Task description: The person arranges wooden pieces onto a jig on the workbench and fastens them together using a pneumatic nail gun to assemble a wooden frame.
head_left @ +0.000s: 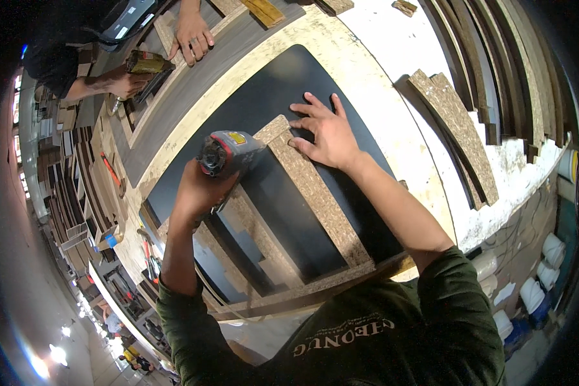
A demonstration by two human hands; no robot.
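My left hand (202,190) is closed round the handle of a grey, red and black nail gun (237,145). The tool's front end is at the corner of a particleboard frame (312,190), made of several strips. Beneath the frame lies a dark, smooth panel (270,80). My right hand (330,134) is open, its fingers spread above the panel beside that same corner, the thumb at the strip's edge. Whether the tool's tip touches the board is hidden behind its body.
At the upper left, a co-worker's hand (125,83) grips another nail gun (149,62) over a grey frame; their other hand (193,40) rests on it. Particleboard strips (457,135) lie at right. Red-handled pliers (112,172) lie at left. White buckets (547,257) stand lower right.
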